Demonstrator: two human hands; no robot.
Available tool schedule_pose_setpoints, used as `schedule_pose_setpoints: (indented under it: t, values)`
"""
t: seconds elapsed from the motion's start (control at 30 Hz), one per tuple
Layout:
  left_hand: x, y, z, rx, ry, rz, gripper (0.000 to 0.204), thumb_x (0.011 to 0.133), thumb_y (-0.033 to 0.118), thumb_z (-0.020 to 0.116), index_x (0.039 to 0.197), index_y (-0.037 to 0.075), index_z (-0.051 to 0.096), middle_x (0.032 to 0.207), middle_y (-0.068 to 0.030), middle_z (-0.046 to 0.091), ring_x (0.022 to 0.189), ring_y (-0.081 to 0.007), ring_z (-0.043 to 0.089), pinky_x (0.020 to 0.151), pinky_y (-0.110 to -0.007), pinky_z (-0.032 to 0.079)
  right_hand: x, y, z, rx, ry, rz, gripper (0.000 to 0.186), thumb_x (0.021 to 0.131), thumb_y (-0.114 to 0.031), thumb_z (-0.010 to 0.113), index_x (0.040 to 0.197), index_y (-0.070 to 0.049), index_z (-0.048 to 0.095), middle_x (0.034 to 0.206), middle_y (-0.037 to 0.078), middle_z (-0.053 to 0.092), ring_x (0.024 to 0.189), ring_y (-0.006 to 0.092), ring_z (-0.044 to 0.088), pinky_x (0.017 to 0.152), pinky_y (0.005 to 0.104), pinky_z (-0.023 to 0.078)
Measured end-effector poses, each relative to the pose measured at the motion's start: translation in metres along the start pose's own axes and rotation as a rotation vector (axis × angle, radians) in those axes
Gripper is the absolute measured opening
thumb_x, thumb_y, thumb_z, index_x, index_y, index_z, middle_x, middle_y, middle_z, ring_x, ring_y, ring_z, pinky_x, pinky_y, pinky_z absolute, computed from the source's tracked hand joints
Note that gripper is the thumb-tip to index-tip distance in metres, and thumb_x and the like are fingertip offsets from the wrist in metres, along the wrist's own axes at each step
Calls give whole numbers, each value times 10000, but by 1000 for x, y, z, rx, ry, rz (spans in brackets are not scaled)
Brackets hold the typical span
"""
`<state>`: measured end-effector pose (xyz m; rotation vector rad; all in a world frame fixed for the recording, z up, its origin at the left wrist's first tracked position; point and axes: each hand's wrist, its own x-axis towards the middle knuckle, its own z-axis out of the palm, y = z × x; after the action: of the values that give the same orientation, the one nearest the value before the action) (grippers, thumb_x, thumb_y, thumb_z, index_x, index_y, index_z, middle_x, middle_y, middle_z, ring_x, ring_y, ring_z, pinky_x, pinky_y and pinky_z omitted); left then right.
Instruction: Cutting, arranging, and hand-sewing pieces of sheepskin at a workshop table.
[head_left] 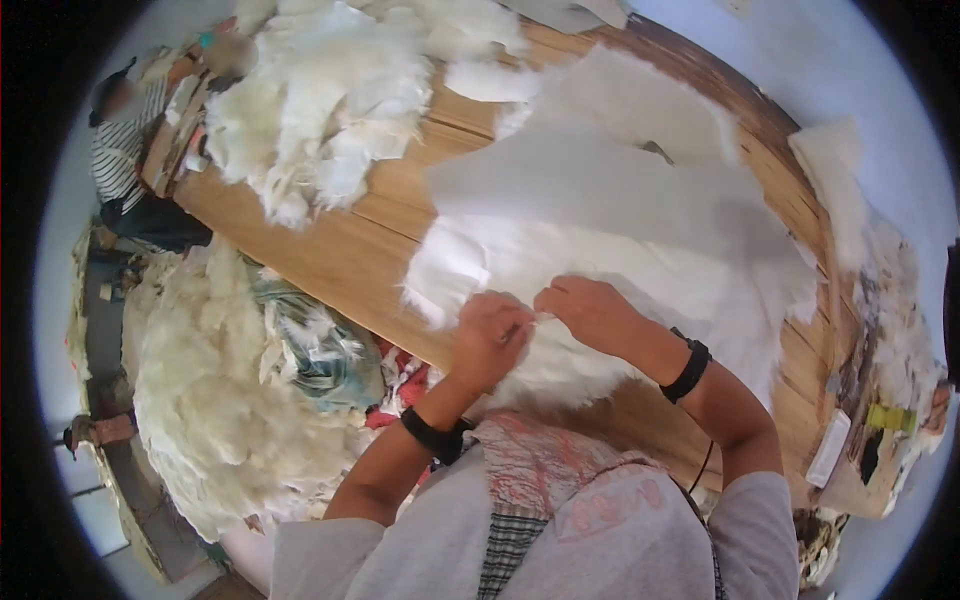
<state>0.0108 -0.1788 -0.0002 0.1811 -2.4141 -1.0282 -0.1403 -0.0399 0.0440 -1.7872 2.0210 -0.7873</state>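
A white fur pelt [570, 255] lies skin side up on the wooden table in front of me, its hair showing along the near and left edges. My left hand [490, 338] is closed over the pelt's near part, with a small dark spot near its fingers that I cannot make out. Close to its right, my right hand [588, 312] pinches the same pelt. The fingertips of both hands almost meet, and a bit of white shows between them. Dark bands circle both wrists.
More pale skins [640, 105] overlap beyond the pelt. A heap of white fur [320, 100] covers the far left of the wooden table [290, 245]. Left of the table stand a big fur pile [220, 390] and a green sack [325, 350]. A person [125, 160] is at the far left.
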Motion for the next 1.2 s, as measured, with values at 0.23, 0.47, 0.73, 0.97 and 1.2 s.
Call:
schedule_pose_setpoints:
  t: [0.23, 0.47, 0.73, 0.97, 1.2]
  values:
    - [0, 8, 1, -26, 23, -29, 106, 690, 60, 683, 786, 92, 651, 870, -65, 616, 861, -285, 562, 785, -402, 432, 5, 20, 6, -7, -97, 15, 158, 795, -28, 498, 911, -92, 584, 882, 117, 602, 888, 315, 575, 753, 415, 465]
    - [-4, 14, -7, -40, 5, -38, 75, 726, 77, 658, 799, 91, 652, 880, -52, 604, 872, -265, 552, 791, -385, 420, 12, 9, -5, -7, -201, 80, 110, 818, -47, 522, 910, -74, 576, 881, 123, 607, 867, 323, 579, 755, 417, 465]
    - [-4, 9, -3, -61, 6, -34, 91, 716, 61, 659, 802, 81, 638, 883, -59, 602, 869, -267, 553, 785, -389, 419, 16, -13, -15, -9, -227, 105, 160, 789, -119, 560, 931, -47, 566, 881, 129, 618, 851, 320, 592, 734, 421, 474]
    - [-6, 9, 0, -73, 28, -1, 211, 645, 57, 678, 850, 83, 632, 908, -65, 600, 870, -285, 547, 777, -396, 424, 1, -19, -3, -495, -192, -466, 135, 753, -123, 586, 885, -98, 572, 903, 100, 629, 835, 283, 605, 660, 363, 467]
    - [-16, -7, 17, 73, 60, -12, 239, 663, 95, 673, 897, 79, 623, 916, -92, 598, 896, -321, 545, 808, -437, 419, -4, -59, -1, 503, 89, 143, 177, 942, -231, 482, 912, -85, 578, 900, 69, 609, 741, 184, 579, 667, 290, 477]
